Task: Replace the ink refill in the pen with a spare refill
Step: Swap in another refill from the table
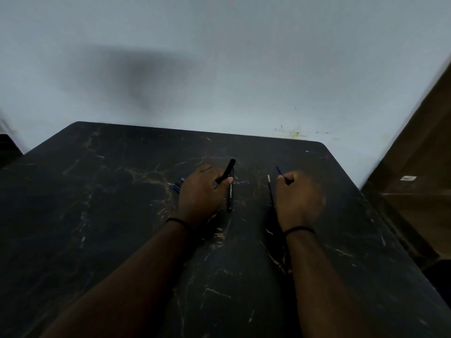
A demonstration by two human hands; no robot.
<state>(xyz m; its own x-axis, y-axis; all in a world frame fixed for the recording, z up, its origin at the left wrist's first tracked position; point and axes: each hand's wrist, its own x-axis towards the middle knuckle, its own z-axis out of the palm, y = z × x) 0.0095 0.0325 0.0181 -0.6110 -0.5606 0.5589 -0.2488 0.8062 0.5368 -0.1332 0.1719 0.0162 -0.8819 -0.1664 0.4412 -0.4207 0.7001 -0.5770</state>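
The table has a dark, marble-look top, smooth with a dull sheen, veined in tan and white. The pen barrel lying on it looks like black plastic, slightly glossy, with white print. The cap is matt black. The refill has a pale metallic tip. The wall is matt painted plaster, stained near the table edge.

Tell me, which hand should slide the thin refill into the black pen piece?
Probably the right hand. It already pinches the thin blue refill, tip pointing away. The left hand grips the black pen piece and could hold it steady. Another black pen part lies on the table.
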